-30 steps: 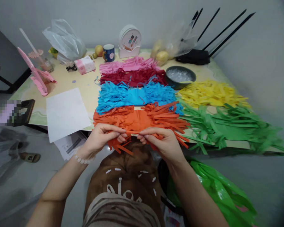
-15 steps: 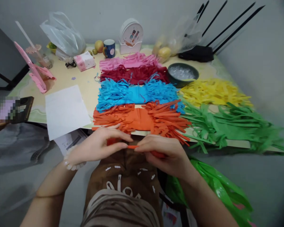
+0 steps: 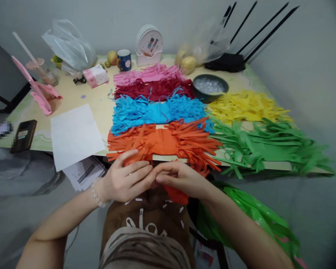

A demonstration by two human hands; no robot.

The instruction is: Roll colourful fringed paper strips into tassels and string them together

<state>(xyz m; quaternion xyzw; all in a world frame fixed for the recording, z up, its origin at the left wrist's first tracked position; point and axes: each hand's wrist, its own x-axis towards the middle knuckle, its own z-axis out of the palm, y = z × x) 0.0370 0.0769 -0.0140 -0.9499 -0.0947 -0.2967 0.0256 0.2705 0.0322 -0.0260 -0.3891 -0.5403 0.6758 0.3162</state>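
Observation:
Just in front of the table edge, above my lap, my two hands meet. My right hand (image 3: 180, 177) is closed on orange fringed paper (image 3: 177, 195), part of which hangs below its fingers. Against those fingertips presses my left hand (image 3: 130, 175), its fingers closed together; whatever they pinch is hidden. Behind the hands lies the orange fringed sheet (image 3: 165, 141), with a plain middle and strips fanned out on both sides. Beyond it are fringed sheets in blue (image 3: 158, 113), dark red (image 3: 154, 89) and pink (image 3: 152, 74).
Yellow (image 3: 249, 106) and green (image 3: 274, 147) fringes spread at the right, green overhanging the edge. A dark bowl (image 3: 210, 98) stands behind them. At the left are white paper (image 3: 77, 136), a phone (image 3: 25, 134) and a pink stand (image 3: 42, 93). A blue mug (image 3: 124, 61) stands at the back.
My left hand has turned and closed in on the right fingertips, hiding the orange strip that showed between them. More orange now hangs under my right hand. The view has shifted slightly.

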